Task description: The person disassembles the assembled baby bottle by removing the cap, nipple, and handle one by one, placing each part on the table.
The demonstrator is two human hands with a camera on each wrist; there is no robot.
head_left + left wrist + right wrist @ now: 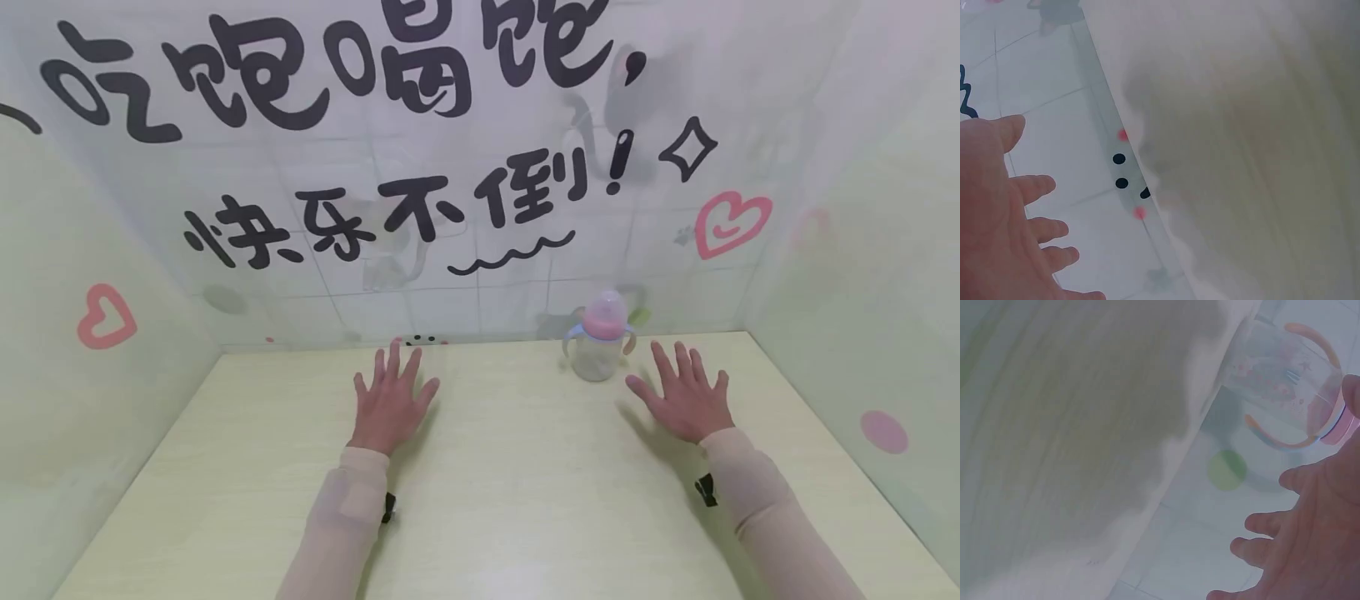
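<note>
A baby bottle (597, 354) with a clear body, a pink collar, a pale domed top and two curved side handles stands upright at the back of the table, right of centre. My right hand (686, 404) is just right of it, fingers spread, holding nothing. In the right wrist view the bottle (1285, 378) appears beyond the thumb, with a gap between fingers and handle. My left hand (390, 404), left of the table's middle, also has its fingers spread and holds nothing. The left wrist view shows that hand (997, 219) with its fingers apart.
The pale wooden table (510, 500) meets a white back wall (480, 308) with large black lettering. Side walls (877, 333) close in the left and right, bearing pink hearts and dots. A small black clip-like object (706, 490) sits by the right sleeve.
</note>
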